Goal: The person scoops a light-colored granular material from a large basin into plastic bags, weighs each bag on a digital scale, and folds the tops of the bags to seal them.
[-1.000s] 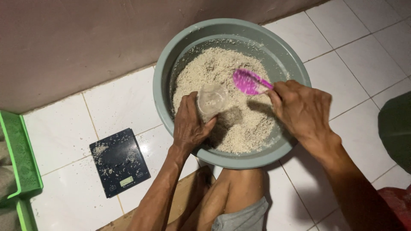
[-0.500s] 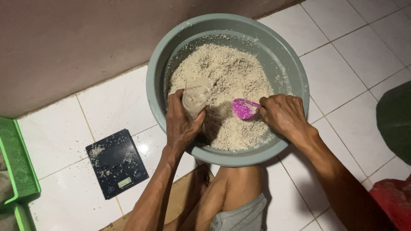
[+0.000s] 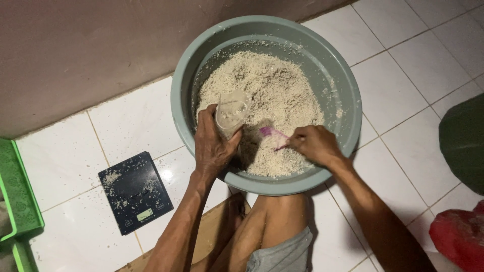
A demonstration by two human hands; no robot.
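Gripping a small clear plastic bag in my left hand, I hold its soft, wrinkled mouth open over the basin; my fingers are curled tightly about its side, and it is partly filled with the same pale crumbly stuff. My right hand is closed around the handle of a pink plastic scoop, whose glossy bowl is dug into the heap just beside the bag.

Both sit inside a round grey-green plastic basin, smooth-walled and deep, with crumbs stuck up its inner side. It holds a mound of grainy, off-white mixture, coarse and lumpy like damp crumbled rice, hollowed out where the scoop works near my side of the rim.

On the white glazed floor tiles to the left of my forearm lies a flat, dark, rectangular kitchen scale, its top dusted with spilled grains and a little lit display at its near edge. It is near the basin but not touching it. Further left, at the edge of view, stands a green plastic crate with a lattice wall. On the right are a dark green rounded shape and, below it, something red and crinkled; I cannot tell what either is. My bare knee rises under the basin's near rim, hiding the tile there, and a matt brownish wall runs behind.

Counted: one basin, one scoop, one bag, one scale, one crate, two hands.
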